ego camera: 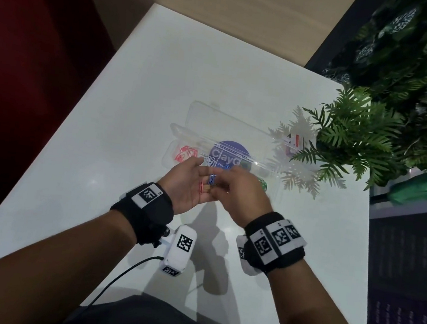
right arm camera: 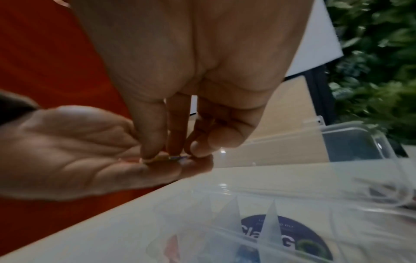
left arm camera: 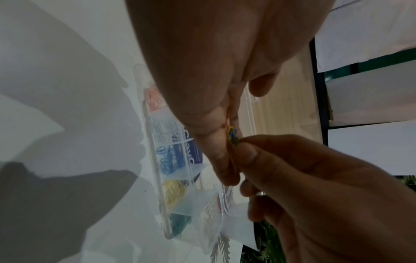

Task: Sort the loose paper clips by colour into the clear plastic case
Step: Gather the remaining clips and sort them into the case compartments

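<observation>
Head view: right hand point(ego camera: 241, 192) pinches a small blue wire paper clip point(ego camera: 212, 179) off the flat, spread left hand point(ego camera: 188, 185) — tangled clips could spill beside the clear plastic compartment case point(ego camera: 184, 131).

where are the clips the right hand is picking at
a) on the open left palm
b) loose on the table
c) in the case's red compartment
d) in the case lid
a, the right hand pinches at a few clips lying on the upturned left hand, held above the table in front of the clear case.

"ClayG", cut off, white on round purple label point(ego camera: 226, 154) under clear plastic case point(ego camera: 238, 127); smaller print at 6 o'clock, probably unreadable.
</observation>
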Demonstrator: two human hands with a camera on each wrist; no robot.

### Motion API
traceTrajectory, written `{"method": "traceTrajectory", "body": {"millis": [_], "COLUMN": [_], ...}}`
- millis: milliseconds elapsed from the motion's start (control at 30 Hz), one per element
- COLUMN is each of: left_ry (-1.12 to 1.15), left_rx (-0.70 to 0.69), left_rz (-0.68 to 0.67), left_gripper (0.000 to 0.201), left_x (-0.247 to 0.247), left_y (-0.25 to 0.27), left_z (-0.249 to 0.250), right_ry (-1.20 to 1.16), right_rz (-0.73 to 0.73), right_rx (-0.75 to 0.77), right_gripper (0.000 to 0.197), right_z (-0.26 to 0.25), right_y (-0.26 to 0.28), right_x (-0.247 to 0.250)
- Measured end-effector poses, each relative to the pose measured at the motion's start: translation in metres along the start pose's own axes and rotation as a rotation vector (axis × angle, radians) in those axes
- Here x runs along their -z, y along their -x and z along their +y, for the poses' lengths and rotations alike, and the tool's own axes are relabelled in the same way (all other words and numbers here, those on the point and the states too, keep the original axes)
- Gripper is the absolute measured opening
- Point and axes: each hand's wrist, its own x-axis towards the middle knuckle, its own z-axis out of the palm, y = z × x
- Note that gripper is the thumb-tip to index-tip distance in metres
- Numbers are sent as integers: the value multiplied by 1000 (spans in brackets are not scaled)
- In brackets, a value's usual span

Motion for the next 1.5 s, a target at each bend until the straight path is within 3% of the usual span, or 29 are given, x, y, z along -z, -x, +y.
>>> {"method": "traceTrajectory", "body": {"millis": [167, 267, 433, 600, 700, 800, 900, 967, 1167, 1300, 1400, 1500], "left_ry": [-29, -38, -27, -13, -33, -60, -63, -83, -143, -139, -120, -91], "left_rx": [14, 12, 5, 8, 15, 16, 14, 11, 9, -8, -10, -15], "left_rz": [-9, -9, 24, 50, 59, 61, 53, 35, 16, 56, 96, 124], "left_gripper": [52, 52, 48, 50, 52, 55, 60, 64, 68, 65, 61, 61], "left_x": [1, 2, 8, 7, 6, 5, 3, 2, 2, 3, 9, 15], "left_y": [2, 2, 3, 5, 4, 2, 0, -1, 1, 2, 3, 4], "left_z": [-4, -5, -1, 2, 2, 2, -1, -3, -3, 0, 5, 7], "right_ry": [52, -64, -204, -194, -178, -253, -132, -78, -72, -170, -185, -204], "right_rz": [-65, -65, 146, 130, 114, 86, -38, -44, -68, -78, -1, 59], "right_rx": [-14, -39, -274, -484, -434, -264, -131, -100, -110, -195, -260, -333], "right_gripper": [13, 7, 2, 8, 11, 17, 21, 16, 12, 8, 13, 4], "right_z": [-1, 1, 35, 62, 56, 30, 5, -2, -7, 0, 12, 25], "right_y": [3, 5, -11, -31, -30, -22, -16, -16, -17, -24, -40, -58], "right_x": [-8, -2, 8, 8, 6, 5, -4, -11, -21, -11, -1, 2]}}
